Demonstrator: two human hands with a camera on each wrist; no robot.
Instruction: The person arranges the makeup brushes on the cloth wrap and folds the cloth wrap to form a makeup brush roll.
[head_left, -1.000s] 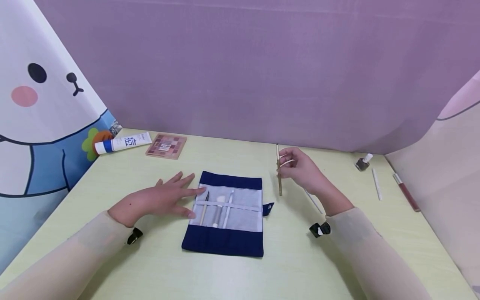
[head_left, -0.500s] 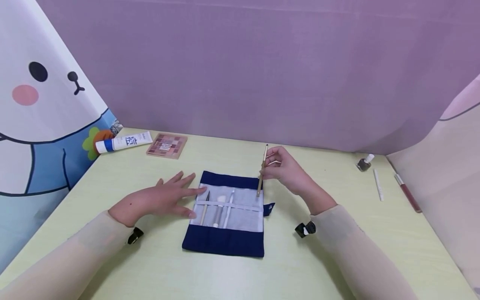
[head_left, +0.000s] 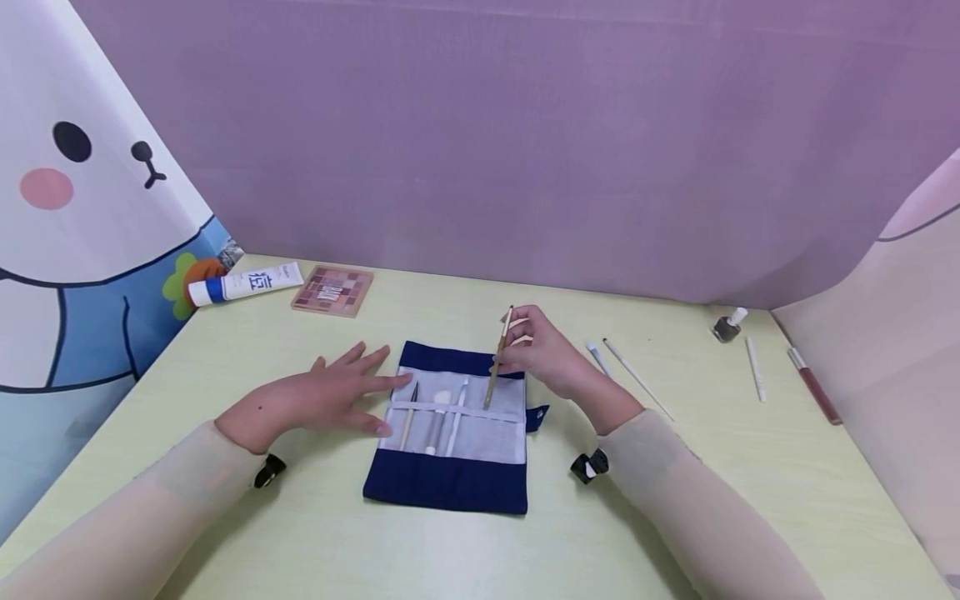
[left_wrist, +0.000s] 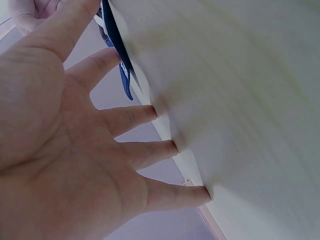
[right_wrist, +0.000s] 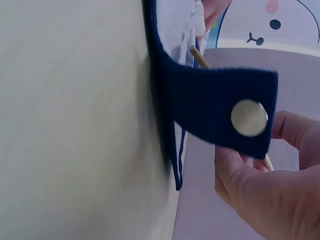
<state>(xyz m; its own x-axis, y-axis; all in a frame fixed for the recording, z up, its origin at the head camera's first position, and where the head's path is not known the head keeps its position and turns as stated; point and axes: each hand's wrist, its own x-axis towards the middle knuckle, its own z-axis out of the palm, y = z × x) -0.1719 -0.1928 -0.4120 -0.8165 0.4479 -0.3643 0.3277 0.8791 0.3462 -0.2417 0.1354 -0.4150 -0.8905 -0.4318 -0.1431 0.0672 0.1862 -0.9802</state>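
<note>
A navy brush roll (head_left: pixel 450 485) with a pale lining lies unfolded on the table. Its elastic band (head_left: pixel 491 414) crosses a dark-tipped brush (head_left: pixel 409 423), a thicker white-headed brush (head_left: pixel 437 425) and a slim white brush (head_left: pixel 456 421). My left hand (head_left: pixel 322 398) spreads its fingers at the roll's left edge, the index fingertip on the lining. With thumb and fingers my right hand (head_left: pixel 542 354) pinches a slender gold-handled makeup brush (head_left: pixel 498 358), tilted, its lower end at the band. The roll's snap tab (right_wrist: pixel 220 107) partly covers that hand in the right wrist view.
Two thin brushes, one a long stick brush (head_left: pixel 637 377), lie beside my right forearm. At the far right are a nail polish bottle (head_left: pixel 727 325), a white pen-like stick (head_left: pixel 755 369) and a dark-red tube (head_left: pixel 814 386). A cream tube (head_left: pixel 247 284) and eyeshadow palette (head_left: pixel 333 291) lie back left.
My right hand has moved left with the gold-handled brush, from beside the roll to over its lining, and the brush's lower end has reached the band. My left hand stays put.
</note>
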